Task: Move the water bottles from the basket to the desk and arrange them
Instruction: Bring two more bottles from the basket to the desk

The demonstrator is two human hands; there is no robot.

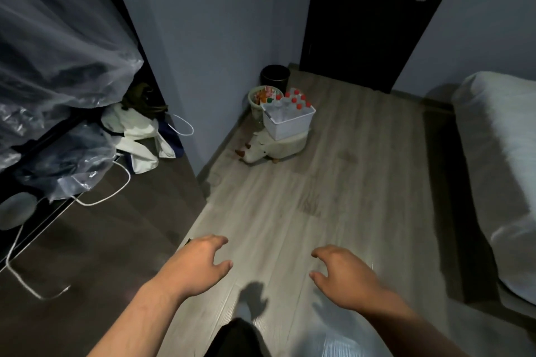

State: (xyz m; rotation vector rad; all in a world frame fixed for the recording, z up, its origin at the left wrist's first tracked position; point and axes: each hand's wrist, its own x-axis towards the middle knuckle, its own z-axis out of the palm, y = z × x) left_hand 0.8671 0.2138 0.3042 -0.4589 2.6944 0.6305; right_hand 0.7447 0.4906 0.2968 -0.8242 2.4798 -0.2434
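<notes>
Head view: red-capped clear water bottles [291, 104] upright

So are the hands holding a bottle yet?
No. The left hand and right hand hold nothing, fingers loosely spread over the floor. The bottles sit in the white basket.

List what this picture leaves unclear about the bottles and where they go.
- Water bottles, head view: far and small, lower parts hidden by the wall of the white basket; count unclear.
- Green bin behind it: contents too small, partly blocked by the basket.
- Desk: none plainly recognisable; plastic sheeting covers the left side.
- Bed: cut off by the right edge.
</notes>
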